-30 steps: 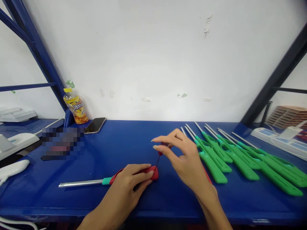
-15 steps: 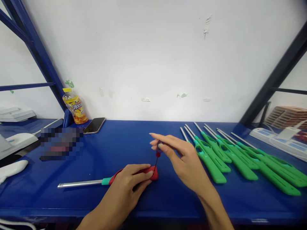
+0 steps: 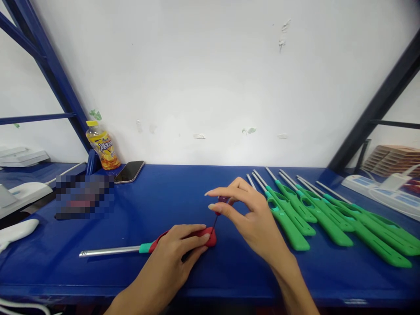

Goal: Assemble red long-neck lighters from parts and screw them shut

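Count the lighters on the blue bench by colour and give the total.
Green lighters: 8 (overlapping, so approximate)
Red lighter, held down by the left hand while the right hand pinches a small screwdriver on it: 1
Total: 9

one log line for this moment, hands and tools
left hand pinning red lighter | right hand gripping small screwdriver, tip at lighter | green lighters on table

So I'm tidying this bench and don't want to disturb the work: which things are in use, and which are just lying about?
In use:
red lighter, pressed down by the left hand
small screwdriver, pinched in the right hand, tip at the lighter's end

Lying about:
green lighters, in a row
phone
juice bottle
power strip
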`<state>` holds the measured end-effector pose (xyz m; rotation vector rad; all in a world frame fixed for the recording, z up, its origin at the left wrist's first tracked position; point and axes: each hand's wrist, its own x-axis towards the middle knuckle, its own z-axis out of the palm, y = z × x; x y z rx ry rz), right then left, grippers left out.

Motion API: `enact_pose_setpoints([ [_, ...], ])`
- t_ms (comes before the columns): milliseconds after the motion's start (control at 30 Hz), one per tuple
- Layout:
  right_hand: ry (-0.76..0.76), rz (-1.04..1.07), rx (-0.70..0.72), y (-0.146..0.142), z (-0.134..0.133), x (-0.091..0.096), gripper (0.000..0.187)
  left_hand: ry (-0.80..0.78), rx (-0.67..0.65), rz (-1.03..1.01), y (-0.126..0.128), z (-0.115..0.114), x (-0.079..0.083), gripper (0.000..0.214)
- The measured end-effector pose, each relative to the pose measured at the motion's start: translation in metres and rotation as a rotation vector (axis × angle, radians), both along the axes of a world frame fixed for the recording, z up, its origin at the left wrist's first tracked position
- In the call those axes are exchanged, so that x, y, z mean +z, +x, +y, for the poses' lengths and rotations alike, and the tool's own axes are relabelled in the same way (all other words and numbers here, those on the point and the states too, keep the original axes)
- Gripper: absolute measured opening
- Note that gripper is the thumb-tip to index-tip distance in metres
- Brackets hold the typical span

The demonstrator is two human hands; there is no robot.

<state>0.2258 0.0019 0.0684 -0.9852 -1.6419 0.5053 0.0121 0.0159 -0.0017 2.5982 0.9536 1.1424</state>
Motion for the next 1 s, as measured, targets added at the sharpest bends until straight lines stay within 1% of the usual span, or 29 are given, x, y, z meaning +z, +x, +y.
enact_pose_setpoints([
  [167,-0.017,-0.031,0.122,0.0007,0.0009,-0.0016,0.038,-0.007,-0.001,0.016,-0.0004,-0.0001,0.0003,0.022],
  [200,-0.009,-0.023,0.111,0.0007,0.0015,-0.0019,0.037,-0.002,0.0,0.017,-0.0005,-0.0002,0.0006,0.022],
  [300,0.007,-0.029,0.002,0.0003,0.0029,-0.002,0.027,0.005,0.005,0.013,-0.0003,-0.0005,0.0014,0.023],
  [367,0.014,-0.046,-0.024,-0.0001,0.0026,-0.0013,0.024,-0.004,0.001,0.004,-0.0001,-0.0006,0.0015,0.022],
  [467,0.008,-0.033,0.067,-0.0007,0.0012,-0.0003,0.034,-0.009,-0.001,-0.005,-0.0003,-0.0003,0.0006,0.021],
  [533,0.005,-0.018,0.108,-0.0015,0.0008,-0.0005,0.036,-0.006,0.009,-0.002,-0.0008,0.0001,-0.0004,0.021],
  [567,0.008,-0.017,0.097,-0.002,0.001,-0.0008,0.034,-0.004,0.012,-0.001,-0.001,0.0002,-0.0007,0.021],
  [633,0.023,-0.031,0.033,-0.0029,0.0016,-0.0015,0.028,-0.003,0.007,-0.003,-0.0012,0.0003,-0.0007,0.02],
  [700,0.039,-0.055,-0.015,-0.0031,0.0018,-0.0019,0.027,-0.01,-0.004,-0.003,-0.0012,0.0001,0.0,0.02],
  [767,0.043,-0.065,0.01,-0.0026,0.0012,-0.0018,0.033,-0.015,-0.009,0.001,-0.001,-0.0002,0.0008,0.02],
  [867,0.01,-0.045,0.106,-0.002,0.0001,-0.0015,0.043,-0.011,0.0,0.013,-0.0006,-0.0003,0.001,0.021],
  [933,-0.008,-0.034,0.119,-0.0026,0.0002,-0.0015,0.042,-0.008,0.001,0.015,-0.0004,-0.0002,0.0007,0.022],
  [1000,-0.003,-0.044,0.075,-0.0036,0.001,-0.0017,0.035,-0.006,-0.003,0.011,-0.0004,0.0,0.0004,0.022],
])
